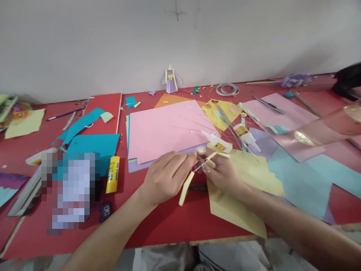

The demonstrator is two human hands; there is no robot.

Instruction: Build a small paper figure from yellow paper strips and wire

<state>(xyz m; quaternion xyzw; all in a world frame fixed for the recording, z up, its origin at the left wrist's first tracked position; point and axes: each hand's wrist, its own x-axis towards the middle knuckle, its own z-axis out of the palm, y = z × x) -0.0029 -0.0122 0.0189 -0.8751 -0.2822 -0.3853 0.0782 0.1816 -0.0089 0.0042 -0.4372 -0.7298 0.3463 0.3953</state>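
Near the front middle of the table, my left hand [166,177] and my right hand [225,171] meet around a small twisted wire frame [201,165]. Strips of pale yellow paper are wrapped on its ends; one yellow strip [186,189] hangs down between the hands. Fingers of both hands are closed on the piece, and the fingertips partly hide it. A small white object [201,150] shows by the fingertips, too unclear to name. Just beyond my right hand lies a glue bottle [220,143]. Yellow paper [237,209] is under my right forearm.
Stacked pink paper [163,128] lies ahead, with a second glue bottle [245,135] and thin wires to its right. A yellow glue stick [113,175] stands left. A purple paper figure [170,81] leans at the wall. A clear bottle [324,130] lies right, and a pen [269,104] behind it.
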